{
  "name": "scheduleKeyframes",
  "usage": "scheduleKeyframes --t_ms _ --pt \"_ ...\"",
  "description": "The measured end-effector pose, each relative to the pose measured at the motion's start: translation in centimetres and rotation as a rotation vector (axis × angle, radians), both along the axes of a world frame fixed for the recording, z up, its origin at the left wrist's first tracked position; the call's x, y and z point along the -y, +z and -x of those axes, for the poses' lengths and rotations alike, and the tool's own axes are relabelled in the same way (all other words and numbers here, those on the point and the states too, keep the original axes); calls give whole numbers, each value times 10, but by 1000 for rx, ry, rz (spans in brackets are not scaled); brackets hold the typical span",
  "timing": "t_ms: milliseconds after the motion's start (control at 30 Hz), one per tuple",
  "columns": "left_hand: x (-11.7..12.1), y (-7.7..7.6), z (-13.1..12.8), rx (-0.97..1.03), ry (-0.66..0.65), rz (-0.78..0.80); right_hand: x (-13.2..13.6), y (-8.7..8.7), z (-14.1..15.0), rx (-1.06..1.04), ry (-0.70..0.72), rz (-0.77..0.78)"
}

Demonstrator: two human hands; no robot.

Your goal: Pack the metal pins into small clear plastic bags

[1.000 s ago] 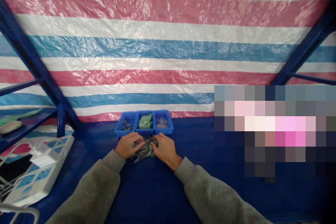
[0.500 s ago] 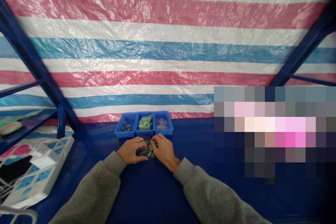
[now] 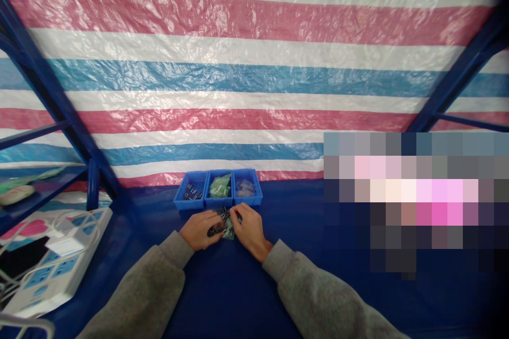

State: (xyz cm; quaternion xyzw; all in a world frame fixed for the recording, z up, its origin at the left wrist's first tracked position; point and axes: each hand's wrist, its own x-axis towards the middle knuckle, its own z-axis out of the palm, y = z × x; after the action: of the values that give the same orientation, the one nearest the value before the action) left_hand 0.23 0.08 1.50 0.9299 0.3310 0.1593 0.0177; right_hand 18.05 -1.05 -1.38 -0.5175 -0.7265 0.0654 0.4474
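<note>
My left hand (image 3: 201, 229) and my right hand (image 3: 247, 228) rest close together on the blue table (image 3: 238, 291), fingers curled around a small heap of little metal parts and green pieces (image 3: 225, 224) between them. Most of the heap is hidden by the fingers. Just beyond the hands stand three blue bins side by side: the left bin (image 3: 191, 191) holds small metal parts, the middle bin (image 3: 220, 186) green pieces, the right bin (image 3: 247, 187) greyish bits. Grey sleeves cover both forearms.
A striped red, white and blue tarp (image 3: 246, 74) hangs behind the table. Blue frame posts (image 3: 55, 100) rise at both sides. A white power strip (image 3: 51, 265) with cables lies at the left. A blurred-out patch covers the right.
Both hands have drawn closer together, bunching the spread-out parts into a tighter heap between the fingers.
</note>
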Motion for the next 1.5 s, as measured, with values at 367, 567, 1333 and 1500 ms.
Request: scheduleKeyframes --t_ms 367,567,1333,1500 --pt "-2 -6 -2 110 115 -123 1 1 0 -34 25 -4" --pt "-2 -5 1 226 207 -182 1 2 0 -66 48 9" --pt "3 -3 -3 602 355 -103 -1 9 15 -420 178 -35" --pt "3 -4 -2 624 356 -125 -1 9 15 -433 213 -21"
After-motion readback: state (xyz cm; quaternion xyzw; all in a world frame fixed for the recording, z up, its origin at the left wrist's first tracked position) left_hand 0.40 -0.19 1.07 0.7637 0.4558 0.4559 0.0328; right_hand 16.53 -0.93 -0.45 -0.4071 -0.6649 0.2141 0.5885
